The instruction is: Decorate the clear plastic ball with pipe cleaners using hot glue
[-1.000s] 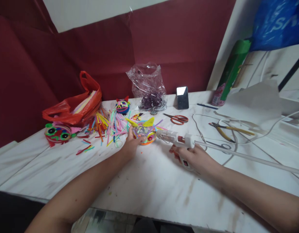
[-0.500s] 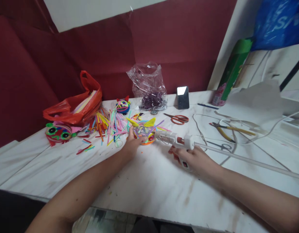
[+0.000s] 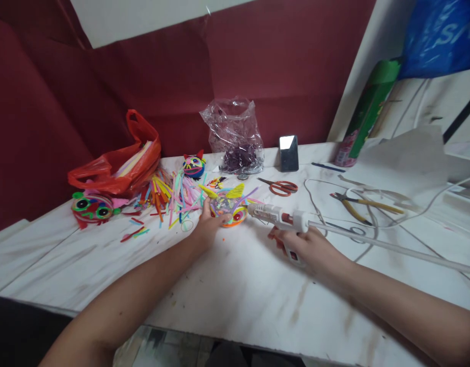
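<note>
My left hand [image 3: 212, 223] grips the left side of a round colourful craft piece [image 3: 237, 218], which has yellow ears and a red eye. My right hand [image 3: 296, 243] is wrapped round the handle of a white glue gun [image 3: 271, 214]. The gun's nozzle points left, close to the piece's right edge; whether they touch is unclear. A long glue stick [image 3: 376, 244] runs out of the gun's rear above my right forearm. Bundles of coloured pipe cleaners [image 3: 185, 196] lie left of the piece.
Orange-handled scissors [image 3: 282, 188], a phone [image 3: 288, 154] and a clear bag [image 3: 238, 148] stand or lie behind. Pliers [image 3: 351, 204] and cables are at the right. A red bag [image 3: 101, 173] and a finished-looking face craft [image 3: 91, 209] are at the left.
My right hand and the glue gun have shifted slightly right, so the nozzle is a little farther from the piece. My left hand keeps its grip.
</note>
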`<state>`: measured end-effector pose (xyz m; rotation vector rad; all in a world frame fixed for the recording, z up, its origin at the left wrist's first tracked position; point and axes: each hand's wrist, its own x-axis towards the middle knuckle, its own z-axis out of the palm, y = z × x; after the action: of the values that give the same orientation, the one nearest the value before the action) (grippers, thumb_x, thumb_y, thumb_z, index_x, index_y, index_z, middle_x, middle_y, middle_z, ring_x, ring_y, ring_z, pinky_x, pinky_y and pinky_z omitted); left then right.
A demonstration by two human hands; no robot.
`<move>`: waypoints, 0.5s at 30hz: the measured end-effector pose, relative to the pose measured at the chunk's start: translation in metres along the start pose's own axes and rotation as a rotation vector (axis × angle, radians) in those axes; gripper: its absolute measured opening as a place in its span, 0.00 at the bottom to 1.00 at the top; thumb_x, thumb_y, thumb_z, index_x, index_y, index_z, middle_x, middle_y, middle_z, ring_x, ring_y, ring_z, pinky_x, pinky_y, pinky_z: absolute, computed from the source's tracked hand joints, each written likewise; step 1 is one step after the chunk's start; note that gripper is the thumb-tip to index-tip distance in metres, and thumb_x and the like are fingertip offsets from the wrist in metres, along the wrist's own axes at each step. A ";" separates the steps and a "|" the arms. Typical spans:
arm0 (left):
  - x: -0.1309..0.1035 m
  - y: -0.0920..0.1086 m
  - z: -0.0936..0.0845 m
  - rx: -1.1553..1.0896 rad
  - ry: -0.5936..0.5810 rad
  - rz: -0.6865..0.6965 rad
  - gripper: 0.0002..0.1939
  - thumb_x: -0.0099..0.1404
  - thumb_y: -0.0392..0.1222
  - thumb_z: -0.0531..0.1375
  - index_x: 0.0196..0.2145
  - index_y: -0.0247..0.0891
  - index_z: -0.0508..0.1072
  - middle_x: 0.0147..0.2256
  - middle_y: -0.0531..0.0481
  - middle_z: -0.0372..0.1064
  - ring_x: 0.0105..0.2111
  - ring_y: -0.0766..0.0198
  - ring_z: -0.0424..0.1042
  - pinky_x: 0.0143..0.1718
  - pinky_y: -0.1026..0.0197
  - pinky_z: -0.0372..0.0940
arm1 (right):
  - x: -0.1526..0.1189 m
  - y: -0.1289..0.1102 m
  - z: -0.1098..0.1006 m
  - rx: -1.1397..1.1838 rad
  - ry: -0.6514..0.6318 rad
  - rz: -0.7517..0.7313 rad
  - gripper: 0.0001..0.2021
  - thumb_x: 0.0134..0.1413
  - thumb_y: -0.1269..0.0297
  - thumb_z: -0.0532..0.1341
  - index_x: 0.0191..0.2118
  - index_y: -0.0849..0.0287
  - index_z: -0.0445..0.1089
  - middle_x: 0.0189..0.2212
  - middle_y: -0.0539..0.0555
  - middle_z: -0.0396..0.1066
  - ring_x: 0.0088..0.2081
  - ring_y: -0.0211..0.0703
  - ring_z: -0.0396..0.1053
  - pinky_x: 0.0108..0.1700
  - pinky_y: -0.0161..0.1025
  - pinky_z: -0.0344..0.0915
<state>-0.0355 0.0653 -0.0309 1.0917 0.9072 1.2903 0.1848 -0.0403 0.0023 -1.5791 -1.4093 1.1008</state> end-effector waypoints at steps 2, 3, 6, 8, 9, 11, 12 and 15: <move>0.000 -0.001 -0.001 0.002 -0.004 0.009 0.50 0.42 0.34 0.69 0.60 0.47 0.53 0.48 0.47 0.68 0.46 0.58 0.70 0.51 0.55 0.62 | -0.001 0.000 0.000 -0.005 -0.003 0.013 0.14 0.48 0.54 0.56 0.28 0.60 0.72 0.23 0.51 0.68 0.25 0.40 0.63 0.27 0.36 0.57; 0.000 -0.001 -0.001 0.003 -0.005 0.008 0.50 0.42 0.34 0.69 0.60 0.47 0.53 0.48 0.46 0.68 0.46 0.57 0.70 0.51 0.55 0.63 | -0.001 -0.001 -0.001 -0.015 -0.009 0.015 0.14 0.48 0.54 0.56 0.27 0.60 0.71 0.23 0.51 0.68 0.25 0.40 0.63 0.27 0.35 0.57; 0.000 0.000 0.000 -0.012 -0.001 0.000 0.51 0.42 0.34 0.69 0.61 0.48 0.51 0.49 0.46 0.68 0.46 0.57 0.70 0.51 0.54 0.62 | -0.003 -0.003 0.000 -0.037 -0.015 0.006 0.14 0.48 0.53 0.56 0.26 0.59 0.71 0.22 0.50 0.67 0.25 0.40 0.62 0.26 0.35 0.56; 0.000 0.001 0.000 -0.015 -0.002 0.002 0.51 0.42 0.33 0.69 0.61 0.48 0.51 0.49 0.46 0.68 0.47 0.57 0.70 0.52 0.53 0.62 | -0.003 -0.004 0.000 -0.042 -0.014 0.008 0.14 0.47 0.53 0.55 0.26 0.59 0.70 0.21 0.50 0.66 0.24 0.40 0.62 0.26 0.36 0.56; 0.000 0.001 0.000 -0.010 -0.004 0.004 0.51 0.42 0.33 0.69 0.61 0.49 0.51 0.50 0.46 0.68 0.47 0.56 0.70 0.53 0.53 0.62 | -0.002 -0.003 0.000 -0.041 -0.011 0.008 0.15 0.47 0.53 0.55 0.26 0.59 0.71 0.21 0.50 0.66 0.24 0.40 0.62 0.26 0.36 0.56; 0.000 0.001 0.000 -0.001 -0.005 0.006 0.51 0.42 0.33 0.69 0.61 0.49 0.51 0.51 0.47 0.67 0.48 0.56 0.70 0.53 0.53 0.62 | 0.000 -0.002 0.000 -0.030 0.001 0.014 0.15 0.47 0.53 0.55 0.26 0.60 0.71 0.22 0.51 0.67 0.25 0.40 0.62 0.26 0.36 0.57; 0.000 0.001 -0.001 -0.001 -0.004 0.007 0.51 0.42 0.34 0.69 0.61 0.49 0.51 0.50 0.47 0.67 0.48 0.56 0.70 0.53 0.52 0.62 | 0.001 -0.002 -0.001 -0.024 0.006 0.018 0.15 0.48 0.53 0.55 0.26 0.60 0.71 0.22 0.51 0.68 0.25 0.40 0.63 0.27 0.36 0.57; 0.002 -0.001 -0.002 -0.010 -0.011 0.015 0.50 0.43 0.34 0.69 0.61 0.49 0.52 0.49 0.47 0.69 0.47 0.56 0.70 0.53 0.52 0.63 | 0.002 -0.001 -0.002 -0.013 0.004 0.023 0.15 0.48 0.54 0.55 0.26 0.60 0.71 0.22 0.52 0.68 0.24 0.40 0.63 0.27 0.36 0.58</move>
<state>-0.0372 0.0672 -0.0327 1.0986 0.8857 1.2986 0.1861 -0.0378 0.0040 -1.6097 -1.4013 1.1028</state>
